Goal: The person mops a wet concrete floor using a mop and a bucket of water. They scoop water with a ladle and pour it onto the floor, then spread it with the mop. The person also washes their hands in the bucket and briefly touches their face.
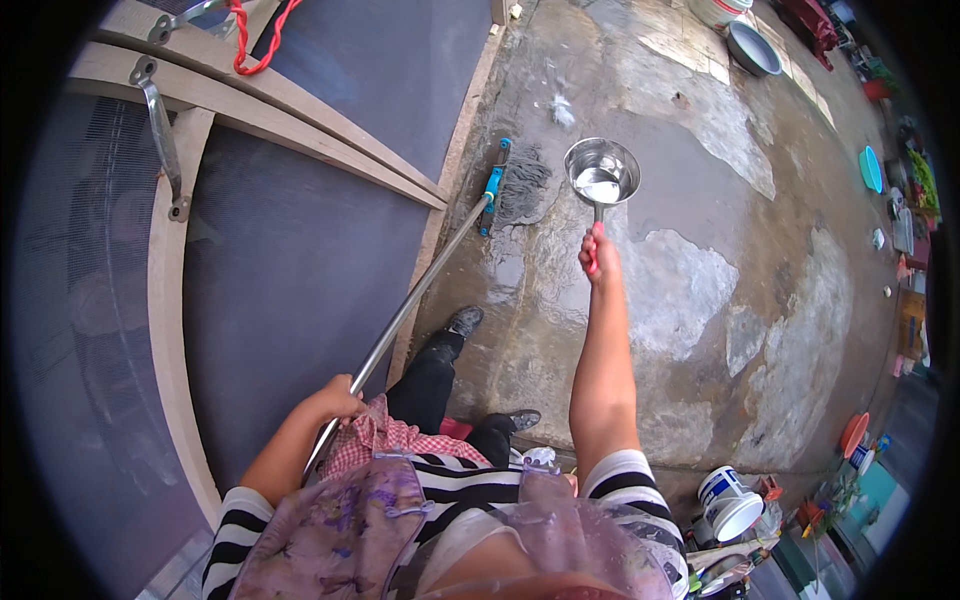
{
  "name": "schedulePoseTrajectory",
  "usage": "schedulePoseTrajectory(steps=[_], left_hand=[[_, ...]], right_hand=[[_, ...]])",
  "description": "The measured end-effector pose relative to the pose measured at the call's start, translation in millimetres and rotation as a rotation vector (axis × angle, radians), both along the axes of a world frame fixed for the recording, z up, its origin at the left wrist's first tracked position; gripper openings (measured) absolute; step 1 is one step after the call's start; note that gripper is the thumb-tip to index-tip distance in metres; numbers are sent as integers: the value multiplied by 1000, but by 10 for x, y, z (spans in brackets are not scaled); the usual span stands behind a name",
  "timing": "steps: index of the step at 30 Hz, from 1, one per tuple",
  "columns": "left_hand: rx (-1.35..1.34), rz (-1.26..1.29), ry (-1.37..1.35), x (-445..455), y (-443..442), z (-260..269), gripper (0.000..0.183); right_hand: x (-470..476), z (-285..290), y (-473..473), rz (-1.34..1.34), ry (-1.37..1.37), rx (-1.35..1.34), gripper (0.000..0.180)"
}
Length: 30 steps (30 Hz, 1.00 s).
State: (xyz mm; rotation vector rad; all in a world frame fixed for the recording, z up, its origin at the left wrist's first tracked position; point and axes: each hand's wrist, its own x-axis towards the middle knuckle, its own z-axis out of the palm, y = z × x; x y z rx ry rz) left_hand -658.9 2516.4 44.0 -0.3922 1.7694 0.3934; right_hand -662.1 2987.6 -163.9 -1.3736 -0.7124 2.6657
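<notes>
My left hand (341,399) grips the metal handle of a mop (420,296) near my waist, beside a red-and-white checked cloth (382,435). The mop's blue and dark head, with its grey strands (525,184), lies on the wet concrete floor (480,277). With my arm stretched forward, my right hand (601,259) holds a metal ladle-like dipper (602,171) by its red handle. A bright patch shows inside the dipper's bowl; I cannot tell if it is liquid or reflection. White splashed water (561,111) appears on the floor beyond the mop head.
On the left are wood-framed mesh doors (300,247) with metal pull handles (161,135) and a twisted red cord (259,67). A grey basin (753,49) sits at the upper right. White buckets (727,502) stand at the lower right. Potted plants and household items line the right edge.
</notes>
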Motion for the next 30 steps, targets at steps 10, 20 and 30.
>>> schedulePoseTrajectory(steps=[10, 20, 30], left_hand=[[13, 22, -27, 168, -59, -94, 24], [42, 42, -40, 239, -130, -148, 24], [36, 64, -52, 194, -192, -158, 24]], right_hand=[[2007, 156, -631, -36, -100, -49, 11], [2177, -34, -851, 102, -541, 185, 9], [722, -201, -901, 384, -682, 566, 11]])
